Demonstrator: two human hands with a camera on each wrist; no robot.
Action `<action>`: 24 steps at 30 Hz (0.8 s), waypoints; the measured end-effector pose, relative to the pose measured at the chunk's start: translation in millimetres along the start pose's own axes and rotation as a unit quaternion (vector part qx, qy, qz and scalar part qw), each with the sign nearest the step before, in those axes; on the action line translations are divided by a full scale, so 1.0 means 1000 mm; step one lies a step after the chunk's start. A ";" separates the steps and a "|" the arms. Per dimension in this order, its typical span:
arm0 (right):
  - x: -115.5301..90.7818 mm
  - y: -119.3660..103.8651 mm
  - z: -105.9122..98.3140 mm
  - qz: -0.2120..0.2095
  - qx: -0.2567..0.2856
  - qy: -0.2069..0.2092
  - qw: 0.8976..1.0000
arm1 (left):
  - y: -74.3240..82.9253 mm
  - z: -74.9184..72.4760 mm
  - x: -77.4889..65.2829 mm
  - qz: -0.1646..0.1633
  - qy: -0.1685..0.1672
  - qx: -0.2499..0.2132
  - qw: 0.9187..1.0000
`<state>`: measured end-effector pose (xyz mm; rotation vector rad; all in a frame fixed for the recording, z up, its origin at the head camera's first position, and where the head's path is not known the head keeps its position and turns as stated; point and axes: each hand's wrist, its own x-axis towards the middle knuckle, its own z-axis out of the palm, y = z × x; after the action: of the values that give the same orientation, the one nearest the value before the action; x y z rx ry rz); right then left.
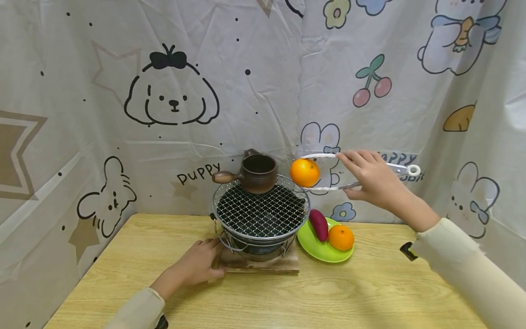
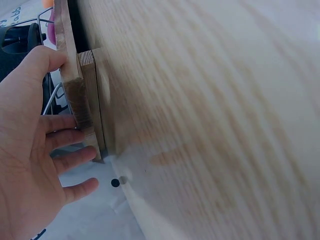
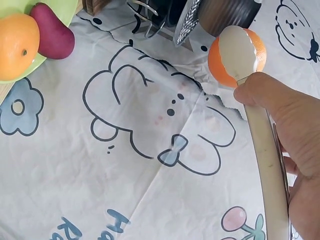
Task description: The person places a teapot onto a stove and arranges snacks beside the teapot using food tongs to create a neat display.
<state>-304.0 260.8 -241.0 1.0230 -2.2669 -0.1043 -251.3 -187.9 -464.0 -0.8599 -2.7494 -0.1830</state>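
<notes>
In the head view my right hand (image 1: 367,179) grips a pair of metal tongs (image 1: 396,169) with pale tips. Between those tips an orange (image 1: 304,172) is held in the air, just right of a round grill (image 1: 263,212). A brown clay pot (image 1: 259,172) with a wooden side handle stands at the back of the grill's wire mesh. My left hand (image 1: 199,262) rests at the left end of the wooden board (image 1: 263,267) under the grill. In the left wrist view, its thumb lies on the board (image 2: 72,65) and its fingers are loosely spread along the end.
A green plate (image 1: 318,253) sits right of the grill with a second orange (image 1: 341,237) and a purple sweet potato (image 1: 318,225) on it. Behind the wooden table (image 1: 172,233) hangs a pale cloth (image 1: 255,105) printed with cartoon animals.
</notes>
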 end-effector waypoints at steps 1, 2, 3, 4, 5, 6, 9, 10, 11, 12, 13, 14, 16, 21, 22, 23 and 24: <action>0.001 -0.001 0.001 -0.002 0.000 -0.002 1.000 | 0.000 0.000 0.000 0.000 -0.001 -0.001 1.000; 0.001 -0.001 0.002 -0.004 0.000 -0.004 1.000 | 0.000 0.000 0.000 -0.001 -0.001 -0.002 1.000; 0.002 -0.002 0.002 -0.005 0.000 -0.005 1.000 | 0.000 0.000 0.000 -0.001 -0.002 -0.004 1.000; 0.002 -0.002 0.003 -0.007 0.001 -0.006 1.000 | 0.000 0.000 0.000 -0.001 -0.001 -0.004 1.000; 0.003 -0.003 0.004 -0.008 0.001 -0.008 1.000 | 0.000 0.000 0.000 -0.001 -0.002 -0.005 1.000; 0.004 -0.003 0.004 -0.009 0.001 -0.010 1.000 | 0.000 0.000 0.000 -0.001 -0.002 -0.006 1.000; 0.005 -0.005 0.006 -0.012 0.004 -0.016 1.000 | 0.001 -0.001 0.000 -0.003 -0.007 -0.009 1.000; 0.006 -0.005 0.006 -0.013 0.004 -0.018 1.000 | 0.001 -0.001 0.000 -0.003 -0.008 -0.010 1.000; 0.006 -0.005 0.006 -0.013 0.004 -0.021 1.000 | 0.001 -0.001 0.000 -0.003 -0.009 -0.010 1.000; 0.007 -0.006 0.007 -0.013 0.004 -0.023 1.000 | 0.001 -0.002 0.000 -0.003 -0.010 -0.011 1.000; 0.008 -0.006 0.007 -0.013 0.004 -0.025 1.000 | 0.001 -0.002 0.000 -0.003 -0.011 -0.011 1.000; 0.008 -0.006 0.007 -0.013 0.004 -0.027 1.000 | 0.001 -0.002 0.000 -0.002 -0.010 -0.010 1.000; 0.010 -0.007 0.007 -0.013 0.004 -0.031 0.999 | 0.001 -0.003 0.000 -0.002 -0.010 -0.010 1.000; 0.014 -0.008 0.006 -0.013 0.004 -0.045 0.999 | 0.001 -0.002 0.000 -0.003 -0.008 -0.012 1.000; 0.015 -0.009 0.006 -0.012 0.003 -0.048 0.999 | 0.001 -0.002 0.000 -0.003 -0.008 -0.013 1.000; 0.016 -0.009 0.006 -0.011 0.003 -0.052 0.999 | 0.001 -0.001 0.001 -0.002 -0.006 -0.013 1.000; 0.016 -0.010 0.006 -0.010 0.004 -0.056 0.998 | 0.001 -0.001 0.001 -0.001 -0.005 -0.014 1.000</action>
<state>-309.4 241.6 -240.3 1.0692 -2.3585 -0.1655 -251.2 -187.4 -462.6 -0.8661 -2.7635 -0.2189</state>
